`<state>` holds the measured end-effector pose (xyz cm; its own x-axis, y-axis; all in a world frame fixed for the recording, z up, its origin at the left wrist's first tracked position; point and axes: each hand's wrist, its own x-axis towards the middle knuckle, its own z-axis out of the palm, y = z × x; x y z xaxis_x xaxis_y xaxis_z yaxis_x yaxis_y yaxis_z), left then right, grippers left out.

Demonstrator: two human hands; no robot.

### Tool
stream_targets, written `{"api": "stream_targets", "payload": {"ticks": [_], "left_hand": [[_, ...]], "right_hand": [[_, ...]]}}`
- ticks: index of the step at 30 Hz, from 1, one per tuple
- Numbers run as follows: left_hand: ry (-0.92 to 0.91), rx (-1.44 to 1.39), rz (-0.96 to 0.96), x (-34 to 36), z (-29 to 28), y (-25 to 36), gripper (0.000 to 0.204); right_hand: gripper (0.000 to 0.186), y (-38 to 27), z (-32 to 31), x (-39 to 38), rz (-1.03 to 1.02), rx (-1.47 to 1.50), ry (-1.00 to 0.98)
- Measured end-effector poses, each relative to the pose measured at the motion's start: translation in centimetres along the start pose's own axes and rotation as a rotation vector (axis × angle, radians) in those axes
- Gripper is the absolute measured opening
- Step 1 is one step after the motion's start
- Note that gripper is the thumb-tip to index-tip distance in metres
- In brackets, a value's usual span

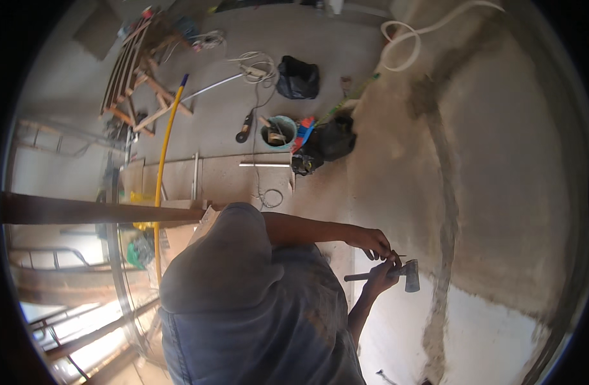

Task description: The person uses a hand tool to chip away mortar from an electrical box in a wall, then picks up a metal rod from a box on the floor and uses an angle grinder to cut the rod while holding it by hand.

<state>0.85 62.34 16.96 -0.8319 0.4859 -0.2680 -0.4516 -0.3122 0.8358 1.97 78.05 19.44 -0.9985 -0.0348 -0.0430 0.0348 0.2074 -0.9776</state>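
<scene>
The right hand [381, 276] wraps its fingers round the hatchet [412, 276], the left hand [369, 240], its bent fingers' hold impossible to tell, is just above the hatchet near a thin spike [402, 256], and 1 bucket [292, 126] stands well to the hatchet's upper left.

head: head-worn wide fisheye | facing down | wearer's torso [256, 301] close, lower centre | floor [208, 131] farther, top | wall [512, 160] right
</scene>
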Motion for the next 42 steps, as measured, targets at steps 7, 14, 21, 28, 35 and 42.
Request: {"api": "stream_targets", "payload": {"ticks": [7, 14, 21, 28, 35, 42], "left_hand": [[0.102, -0.293, 0.144, -5.7, -8.1, 1.3, 0.032], [0.447, 0.500, 0.224, -10.6, -16.6, -2.6, 0.038], [1.106, 0.612, -0.336, -18.1, -19.9, -8.1, 0.029], [1.576, 0.210, -0.217, -22.3, -19.8, -11.7, 0.034], [1.796, -0.116, -0.296, -22.2, -28.2, -23.0, 0.029], [1.834, 0.005, -0.487, -28.6, -38.0, -22.9, 0.027]], "right_hand": [[0.018, -1.4, 9.2, 5.7, -0.114, 0.047, -0.422], [0.017, -2.8, 18.9, 14.2, -0.024, -0.075, -0.877], [0.023, -5.8, 27.3, 20.3, 0.086, -0.142, -1.247], [0.020, -6.8, 36.0, 22.3, 0.161, -0.136, -1.432], [0.022, -9.4, 44.9, 20.3, 0.184, -0.371, -1.561], [0.024, -11.1, 53.0, 15.0, 0.163, -0.418, -1.685]]}}
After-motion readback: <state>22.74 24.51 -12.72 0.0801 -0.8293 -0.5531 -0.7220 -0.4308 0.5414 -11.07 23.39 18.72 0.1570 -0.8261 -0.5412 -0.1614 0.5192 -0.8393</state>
